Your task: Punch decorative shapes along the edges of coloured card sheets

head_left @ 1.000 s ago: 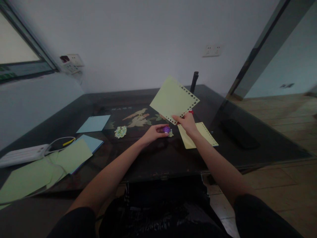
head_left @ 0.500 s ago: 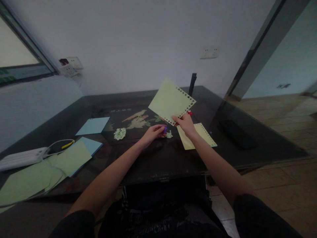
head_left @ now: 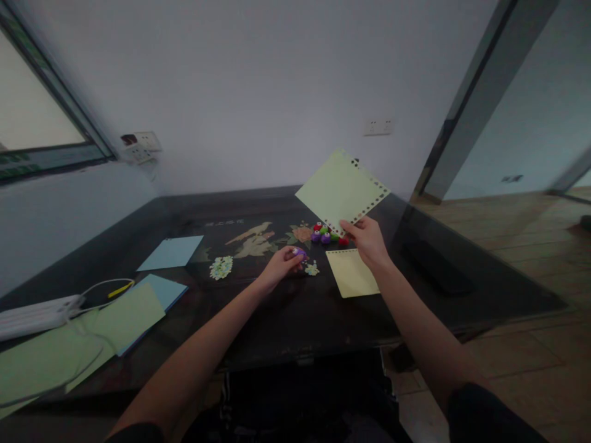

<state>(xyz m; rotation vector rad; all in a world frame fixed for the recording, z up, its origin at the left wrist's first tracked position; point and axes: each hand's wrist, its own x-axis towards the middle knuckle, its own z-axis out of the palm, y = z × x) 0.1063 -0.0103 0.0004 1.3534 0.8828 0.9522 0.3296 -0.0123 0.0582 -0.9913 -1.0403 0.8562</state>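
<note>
Black and glossy, the desk (head_left: 286, 323) lay beneath the left grip (head_left: 279, 264), pinching a purple object (head_left: 299, 253), and the right grip (head_left: 367, 240), pinching green paper (head_left: 340, 191). Beyond both rose a pale wall (head_left: 258, 92).

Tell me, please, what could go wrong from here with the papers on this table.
The sheet might tear at its row of holes, where the right hand pinches it. The left hand, holding a small purple item, could scatter the cutouts just beside it. A tug on the cable might drag the green papers beneath.
</note>
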